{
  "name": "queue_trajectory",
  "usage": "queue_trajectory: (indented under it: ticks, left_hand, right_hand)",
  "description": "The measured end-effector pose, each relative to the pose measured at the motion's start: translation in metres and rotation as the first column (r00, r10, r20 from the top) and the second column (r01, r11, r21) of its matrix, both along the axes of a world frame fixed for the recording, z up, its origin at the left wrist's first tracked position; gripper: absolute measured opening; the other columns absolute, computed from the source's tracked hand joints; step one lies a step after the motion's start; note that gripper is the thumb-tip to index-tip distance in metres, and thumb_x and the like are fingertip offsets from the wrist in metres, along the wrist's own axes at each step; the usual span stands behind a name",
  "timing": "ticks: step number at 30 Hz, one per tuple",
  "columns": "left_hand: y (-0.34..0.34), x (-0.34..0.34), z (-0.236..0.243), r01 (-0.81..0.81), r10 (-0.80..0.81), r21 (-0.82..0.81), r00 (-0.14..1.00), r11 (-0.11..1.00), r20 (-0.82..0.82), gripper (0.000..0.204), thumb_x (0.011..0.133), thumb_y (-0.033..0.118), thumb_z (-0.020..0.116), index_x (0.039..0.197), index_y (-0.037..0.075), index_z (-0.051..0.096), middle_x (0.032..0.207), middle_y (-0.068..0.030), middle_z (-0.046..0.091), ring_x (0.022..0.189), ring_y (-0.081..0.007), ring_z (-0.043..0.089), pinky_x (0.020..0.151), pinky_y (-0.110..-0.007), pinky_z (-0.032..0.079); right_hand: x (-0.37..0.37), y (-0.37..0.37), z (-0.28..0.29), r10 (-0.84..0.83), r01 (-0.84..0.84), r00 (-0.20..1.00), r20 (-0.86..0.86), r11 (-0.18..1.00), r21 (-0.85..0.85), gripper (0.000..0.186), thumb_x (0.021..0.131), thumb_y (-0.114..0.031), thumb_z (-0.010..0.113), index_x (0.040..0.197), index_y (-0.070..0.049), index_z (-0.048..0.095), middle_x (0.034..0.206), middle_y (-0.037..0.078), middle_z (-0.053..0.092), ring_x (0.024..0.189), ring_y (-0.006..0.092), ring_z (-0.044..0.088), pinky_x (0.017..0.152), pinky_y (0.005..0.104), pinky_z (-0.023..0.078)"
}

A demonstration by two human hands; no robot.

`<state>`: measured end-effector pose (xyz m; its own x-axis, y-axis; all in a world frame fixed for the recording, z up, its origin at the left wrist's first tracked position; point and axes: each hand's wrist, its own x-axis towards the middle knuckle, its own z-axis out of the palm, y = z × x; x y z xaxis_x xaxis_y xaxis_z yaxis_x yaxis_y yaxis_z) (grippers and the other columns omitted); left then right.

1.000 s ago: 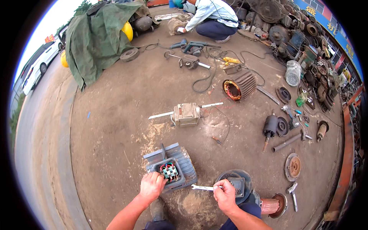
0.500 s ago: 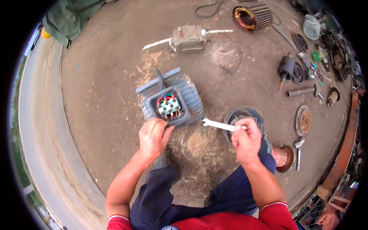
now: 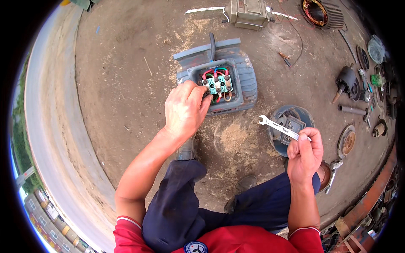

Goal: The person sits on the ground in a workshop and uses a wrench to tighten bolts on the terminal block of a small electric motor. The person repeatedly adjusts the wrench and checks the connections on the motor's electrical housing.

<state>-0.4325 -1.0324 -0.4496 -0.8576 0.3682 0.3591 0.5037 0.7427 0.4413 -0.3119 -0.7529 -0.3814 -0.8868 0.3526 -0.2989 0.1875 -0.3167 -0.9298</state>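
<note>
A grey finned electric motor [image 3: 248, 80] lies on the ground before me with its terminal box uncovered. Inside the box sits a pale green terminal block [image 3: 222, 87] with bolts, and red, green and blue wires run to it. My left hand [image 3: 185, 105] reaches over the box's near left corner. Its thumb and fingers are pinched together at the block's left end; whatever is between them is hidden. To the right, my right hand [image 3: 306, 154] grips a silver open-end wrench [image 3: 280, 127], whose jaw points left, held apart from the motor.
A bucket [image 3: 311, 116] holding a grey metal cover stands below the wrench. Farther off lie a metal case [image 3: 248, 14], a wound stator [image 3: 315, 12] and a rotor [image 3: 346, 78]. A rusty flange [image 3: 346, 141] and an adjustable wrench [image 3: 334, 173] lie at right. Sawdust [image 3: 234, 137] covers ground near the motor.
My left hand has moved from the box's near edge onto the terminal block. The right hand with the wrench has shifted slightly right. The whole view has swung, and the motor appears higher and farther right.
</note>
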Motion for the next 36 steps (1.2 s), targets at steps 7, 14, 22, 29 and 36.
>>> queue_trajectory:
  ticks: [7,14,22,29,36]
  left_hand:
    - [0.0077,-0.0053,-0.0021,-0.081,0.073,0.031,0.976,0.996,0.204,0.016,0.077,0.006,0.079,0.090,0.003,0.069,0.084,-0.0113,0.064,0.077,-0.0301,0.067,0.070,-0.041,0.054]
    - [0.0066,-0.0078,0.0031,-0.130,0.113,0.029,0.934,0.991,0.339,0.016,0.078,0.004,0.079,0.090,0.002,0.069,0.085,-0.0116,0.066,0.076,-0.0278,0.069,0.070,-0.039,0.056]
    - [0.0056,-0.0031,-0.0043,-0.110,0.101,0.036,0.973,0.993,0.208,0.021,0.074,0.009,0.081,0.090,0.003,0.069,0.083,-0.0118,0.062,0.076,-0.0336,0.066,0.069,-0.044,0.054]
    - [0.0075,-0.0050,-0.0026,-0.065,0.067,-0.032,0.995,0.997,0.073,0.018,0.073,0.004,0.080,0.089,0.004,0.070,0.081,-0.0086,0.065,0.071,-0.0291,0.067,0.064,-0.040,0.055]
    - [0.0073,-0.0052,-0.0022,-0.056,0.058,-0.041,0.996,0.998,0.064,0.020,0.072,0.003,0.080,0.089,0.004,0.069,0.083,-0.0090,0.066,0.071,-0.0282,0.068,0.065,-0.039,0.056]
  right_hand:
    - [-0.0011,-0.0042,-0.0049,0.014,-0.014,1.000,0.010,1.000,0.024,0.007,0.103,-0.010,0.059,0.104,-0.004,0.056,0.070,-0.001,0.051,0.055,0.0053,0.045,0.050,0.0220,0.038]
    - [-0.0025,-0.0069,-0.0060,0.041,-0.042,0.999,0.018,0.999,0.031,0.008,0.103,-0.011,0.060,0.104,-0.004,0.056,0.070,-0.001,0.051,0.055,0.0048,0.045,0.050,0.0219,0.038]
    - [-0.0007,-0.0062,-0.0071,0.059,-0.059,0.998,0.019,0.998,0.009,0.008,0.102,-0.010,0.061,0.105,-0.004,0.056,0.072,-0.001,0.051,0.056,0.0049,0.046,0.051,0.0220,0.039]
    - [-0.0009,-0.0064,-0.0065,0.057,-0.057,0.998,0.023,0.998,-0.003,0.008,0.102,-0.010,0.061,0.105,-0.004,0.056,0.072,-0.001,0.052,0.056,0.0050,0.046,0.051,0.0219,0.039]
    - [-0.0015,-0.0088,-0.0074,0.090,-0.091,0.995,0.046,0.996,0.020,0.008,0.103,-0.010,0.059,0.105,-0.004,0.055,0.071,-0.001,0.052,0.056,0.0054,0.046,0.050,0.0221,0.039]
